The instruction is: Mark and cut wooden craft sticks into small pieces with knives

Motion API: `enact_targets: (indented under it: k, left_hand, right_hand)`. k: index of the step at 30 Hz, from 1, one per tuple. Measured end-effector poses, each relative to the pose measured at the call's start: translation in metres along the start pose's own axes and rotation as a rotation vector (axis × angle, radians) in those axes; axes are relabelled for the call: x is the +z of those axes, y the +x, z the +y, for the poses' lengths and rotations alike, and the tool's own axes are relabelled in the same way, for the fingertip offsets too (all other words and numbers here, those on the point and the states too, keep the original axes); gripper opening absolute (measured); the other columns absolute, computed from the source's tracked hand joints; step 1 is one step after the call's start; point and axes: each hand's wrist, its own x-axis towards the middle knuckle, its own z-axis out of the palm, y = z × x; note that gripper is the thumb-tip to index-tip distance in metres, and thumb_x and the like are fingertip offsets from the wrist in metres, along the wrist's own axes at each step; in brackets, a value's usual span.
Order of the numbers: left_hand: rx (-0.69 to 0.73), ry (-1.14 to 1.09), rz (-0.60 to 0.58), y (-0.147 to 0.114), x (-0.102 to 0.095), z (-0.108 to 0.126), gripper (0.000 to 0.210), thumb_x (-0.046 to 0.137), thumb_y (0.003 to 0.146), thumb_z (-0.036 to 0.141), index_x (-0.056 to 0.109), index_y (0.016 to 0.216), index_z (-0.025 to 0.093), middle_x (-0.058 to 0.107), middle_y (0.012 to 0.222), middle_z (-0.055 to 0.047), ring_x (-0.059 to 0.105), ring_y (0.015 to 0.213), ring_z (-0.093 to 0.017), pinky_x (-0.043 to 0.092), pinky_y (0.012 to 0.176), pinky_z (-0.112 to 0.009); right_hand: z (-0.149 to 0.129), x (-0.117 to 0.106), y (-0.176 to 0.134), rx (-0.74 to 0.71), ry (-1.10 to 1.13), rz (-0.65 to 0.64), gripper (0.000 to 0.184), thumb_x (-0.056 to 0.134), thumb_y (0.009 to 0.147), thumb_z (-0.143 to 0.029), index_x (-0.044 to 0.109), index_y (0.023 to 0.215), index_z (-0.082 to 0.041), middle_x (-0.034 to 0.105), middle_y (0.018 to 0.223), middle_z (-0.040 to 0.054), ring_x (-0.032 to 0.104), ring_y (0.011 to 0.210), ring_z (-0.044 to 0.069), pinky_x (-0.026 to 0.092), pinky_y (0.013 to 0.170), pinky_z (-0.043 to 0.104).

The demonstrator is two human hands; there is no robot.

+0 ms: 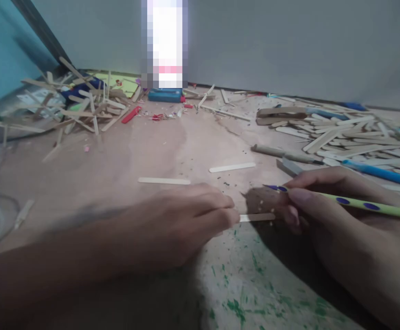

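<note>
My left hand (193, 215) is closed, with its fingertips pinching one end of a popsicle stick (260, 217) low over the worktop. The stick's other end points right, toward my right hand (344, 229). That hand grips a yellow-green pencil (354, 203) with purple spots, its sharp tip aimed left above the stick. Just behind the right fingers shows a flat metal blade (291, 167); whether they touch it is unclear. Two loose popsicle sticks lie beyond my hands, a pale one (232, 167) and another (164, 181) nearer the left wrist.
A tangled heap of sticks (90, 105) stands at the back left. At the right lies a large pile of popsicle sticks (347, 133), with a blue tube-like tool (385, 173) before it. A blue lighter-like object (165, 95) sits near the wall. Green paint marks the worktop (234, 275).
</note>
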Motion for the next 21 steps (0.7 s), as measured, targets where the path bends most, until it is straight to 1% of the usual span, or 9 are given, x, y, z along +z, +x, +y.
enact_targets:
  k: [3,5,7,9,11,14,18,21]
  left_hand:
    - [-0.035,0.045,0.022,0.000,-0.001,-0.001,0.029,0.042,0.114,0.014,0.070,0.120,0.011,0.076,0.115,-0.012,0.072,0.108,-0.023,0.059,0.095,-0.037]
    - [-0.052,0.074,0.046,0.000,-0.001,-0.003,0.028,0.042,0.113,0.013,0.070,0.117,0.014,0.076,0.112,-0.010,0.072,0.103,-0.022,0.058,0.090,-0.036]
    - [-0.056,0.089,0.045,0.000,-0.001,-0.005,0.028,0.043,0.111,0.010,0.070,0.115,0.015,0.076,0.112,-0.009,0.071,0.101,-0.022,0.056,0.088,-0.036]
    - [-0.035,0.083,0.051,0.000,0.000,-0.006,0.029,0.042,0.110,0.009,0.070,0.114,0.015,0.076,0.111,-0.009,0.071,0.100,-0.022,0.055,0.086,-0.036]
    - [0.000,0.079,0.067,0.000,0.001,-0.006,0.030,0.041,0.110,0.010,0.071,0.112,0.014,0.077,0.111,-0.010,0.071,0.100,-0.023,0.056,0.086,-0.036]
    - [0.043,0.109,0.071,-0.001,0.002,-0.004,0.031,0.040,0.110,0.010,0.071,0.111,0.013,0.077,0.113,-0.013,0.072,0.102,-0.025,0.057,0.085,-0.038]
    - [0.045,0.114,0.027,-0.001,0.002,-0.003,0.030,0.044,0.104,0.005,0.069,0.120,0.011,0.077,0.120,-0.015,0.073,0.107,-0.025,0.060,0.090,-0.039]
    - [0.040,0.076,0.035,-0.001,0.004,-0.003,0.031,0.047,0.099,0.002,0.070,0.119,0.011,0.078,0.121,-0.015,0.072,0.110,-0.027,0.061,0.092,-0.041]
  right_hand:
    - [0.006,0.004,0.005,0.051,0.159,0.019,0.016,0.085,0.084,-0.036,0.074,0.088,-0.025,0.065,0.057,-0.0020,0.059,0.051,0.014,0.049,0.048,0.023]
    - [0.008,0.004,0.008,0.066,0.175,0.005,0.017,0.085,0.085,-0.037,0.074,0.092,-0.026,0.066,0.060,-0.0022,0.059,0.051,0.015,0.048,0.047,0.024]
    - [0.007,0.003,0.008,0.075,0.146,-0.034,0.016,0.084,0.086,-0.036,0.074,0.092,-0.025,0.065,0.059,-0.0026,0.058,0.049,0.015,0.047,0.046,0.025]
    - [0.002,0.002,0.006,0.081,0.084,-0.092,0.016,0.083,0.086,-0.035,0.072,0.085,-0.024,0.063,0.056,-0.0025,0.056,0.046,0.014,0.043,0.044,0.025]
    - [-0.003,0.001,0.002,0.063,0.020,-0.157,0.018,0.082,0.086,-0.035,0.070,0.080,-0.023,0.063,0.055,-0.0020,0.054,0.044,0.013,0.039,0.042,0.025]
    - [-0.006,0.002,0.000,0.016,-0.050,-0.226,0.017,0.080,0.084,-0.033,0.069,0.075,-0.023,0.066,0.059,-0.0013,0.053,0.045,0.013,0.037,0.043,0.027]
    - [-0.005,0.006,0.000,-0.032,-0.091,-0.237,0.015,0.075,0.080,-0.025,0.067,0.068,-0.024,0.067,0.060,-0.0021,0.052,0.050,0.012,0.034,0.046,0.027]
    - [-0.009,0.007,-0.003,0.007,-0.122,-0.239,0.014,0.074,0.079,-0.025,0.066,0.067,-0.024,0.067,0.062,-0.0024,0.053,0.055,0.013,0.035,0.049,0.027]
